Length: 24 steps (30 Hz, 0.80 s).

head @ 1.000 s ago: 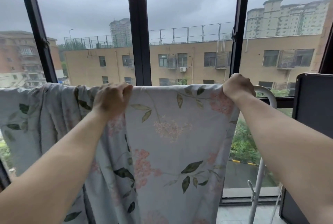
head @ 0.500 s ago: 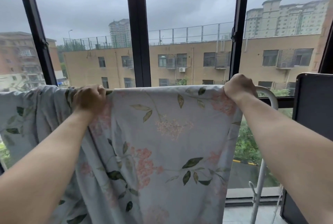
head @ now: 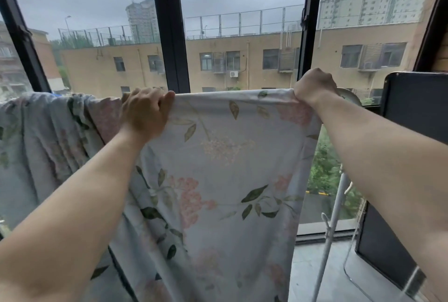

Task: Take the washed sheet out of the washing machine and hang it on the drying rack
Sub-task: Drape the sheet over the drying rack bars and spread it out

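A pale blue sheet (head: 225, 161) printed with pink flowers and green leaves hangs over the top bar of a white drying rack (head: 349, 94), of which only the right corner and an upright leg show. My left hand (head: 145, 112) grips the sheet's top fold near the middle, fingers curled over the bar. My right hand (head: 314, 87) holds the sheet's right top corner in a fist at the rack's curved end. Between my hands the cloth lies flat and taut; left of my left hand it hangs bunched in folds.
Tall windows with black frames (head: 171, 34) stand just behind the rack, buildings beyond. A dark panel (head: 417, 112) rises at the right, close to my right forearm. Grey floor (head: 322, 275) shows beside the rack's white leg (head: 335, 207).
My left hand slid left along the bar, then came back right to the middle, and grips the fold there. The stretch between my hands looks smoother. My right hand stayed at the corner.
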Available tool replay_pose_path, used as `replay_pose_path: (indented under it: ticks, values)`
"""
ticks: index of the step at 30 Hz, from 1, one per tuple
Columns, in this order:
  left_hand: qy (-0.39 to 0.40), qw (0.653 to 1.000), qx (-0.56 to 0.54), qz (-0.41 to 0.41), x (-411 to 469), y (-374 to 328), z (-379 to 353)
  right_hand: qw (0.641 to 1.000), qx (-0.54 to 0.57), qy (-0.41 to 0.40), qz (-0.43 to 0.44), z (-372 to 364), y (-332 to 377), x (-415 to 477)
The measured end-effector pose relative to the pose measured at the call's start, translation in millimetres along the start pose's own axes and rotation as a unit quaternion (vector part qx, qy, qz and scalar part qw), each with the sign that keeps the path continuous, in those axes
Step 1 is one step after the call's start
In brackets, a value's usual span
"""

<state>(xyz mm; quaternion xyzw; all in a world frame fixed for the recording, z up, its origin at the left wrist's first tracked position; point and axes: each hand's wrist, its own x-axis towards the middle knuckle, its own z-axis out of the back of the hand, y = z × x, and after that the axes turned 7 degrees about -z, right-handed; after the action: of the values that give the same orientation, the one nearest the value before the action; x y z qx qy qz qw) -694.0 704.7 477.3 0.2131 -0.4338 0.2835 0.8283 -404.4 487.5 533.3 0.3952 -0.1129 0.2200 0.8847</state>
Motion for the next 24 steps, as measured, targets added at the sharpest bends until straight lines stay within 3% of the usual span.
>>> replay_pose_path:
  ticks: [11, 16, 20, 24]
  values:
    - [0.055, 0.993, 0.046, 0.090, -11.4, 66.2, 23.7, 0.999, -0.033, -0.016, 0.007, -5.1, 0.2, -1.1]
    - [0.046, 0.984, 0.033, 0.169, -0.5, 47.2, 26.9, 0.999, -0.041, -0.016, -0.020, -8.6, 3.6, -1.3]
    - [-0.006, 1.000, 0.013, 0.027, 2.1, -4.1, 11.4, 0.999, -0.035, -0.008, -0.038, -4.9, -1.6, 2.7]
    - [0.012, 1.000, 0.004, 0.023, 2.0, -16.1, 0.1, 0.999, -0.021, -0.012, -0.041, 2.0, -4.3, 8.2]
